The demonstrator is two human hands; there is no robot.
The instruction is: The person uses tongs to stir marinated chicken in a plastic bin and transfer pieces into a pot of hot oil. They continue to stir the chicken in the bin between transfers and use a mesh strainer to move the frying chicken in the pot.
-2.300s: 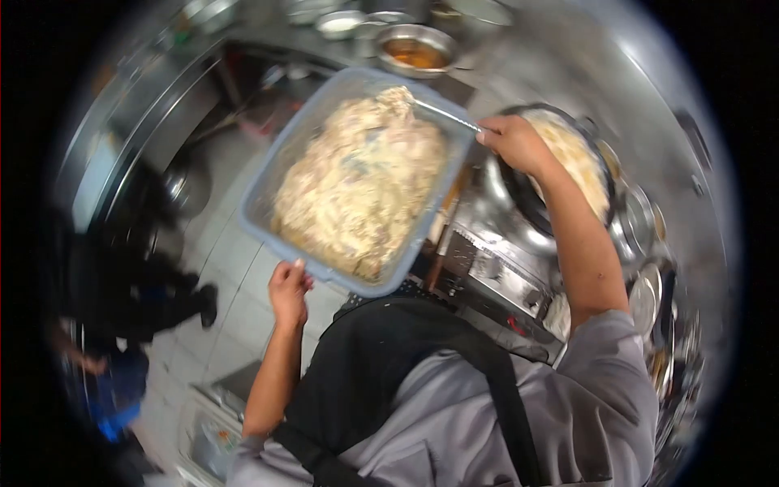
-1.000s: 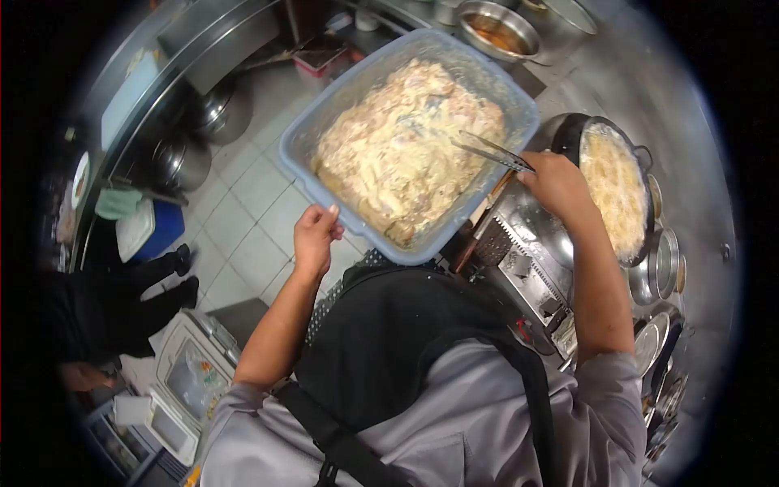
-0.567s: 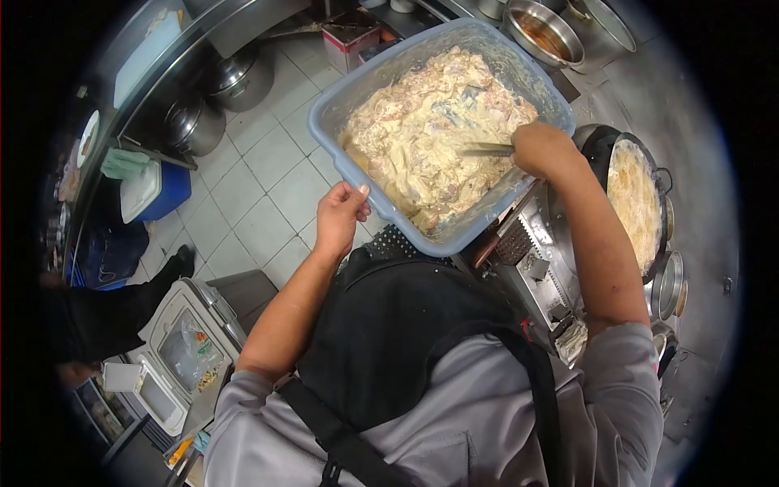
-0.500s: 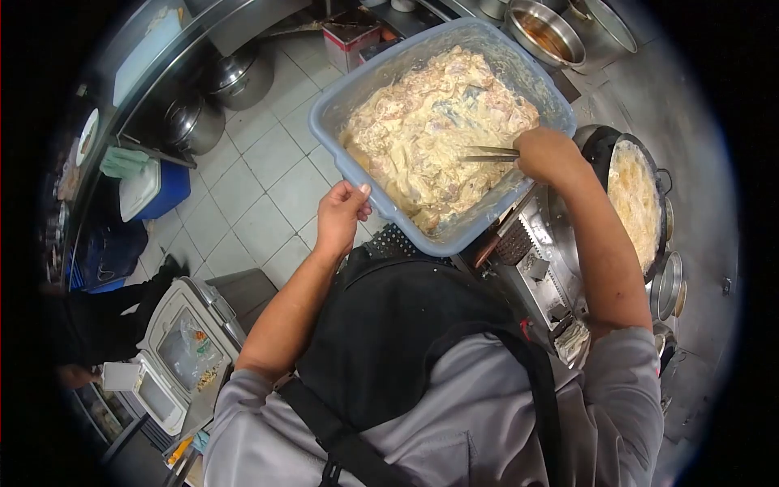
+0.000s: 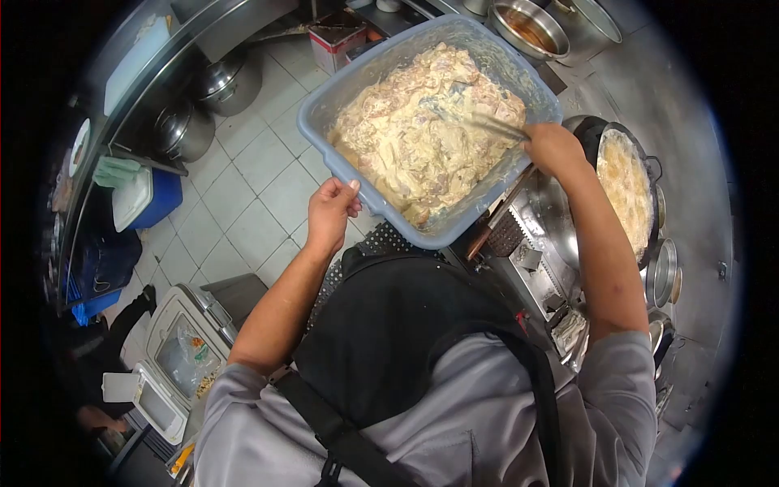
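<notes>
A large grey-blue plastic tub (image 5: 445, 238) stands in front of me, filled with raw meat pieces in thick yellowish batter (image 5: 422, 138). My left hand (image 5: 329, 217) pinches the tub's near left rim between thumb and fingers. At the right rim, my right hand (image 5: 555, 149) is closed around metal tongs (image 5: 499, 127). The tongs reach over the batter from the right, and their tips are smeared by motion.
Right of the tub, a wok (image 5: 623, 191) holds foaming oil. A steel bowl of brown liquid (image 5: 531, 31) sits at the back right. Lidded pots (image 5: 185, 130) and an opened bin (image 5: 191, 345) are on the left, with another person's dark-clothed leg (image 5: 130, 321) beside the bin.
The tongs have swung up toward the back of the tub and now blur. My left hand keeps its grip on the rim. The person at the left has shifted lower in view.
</notes>
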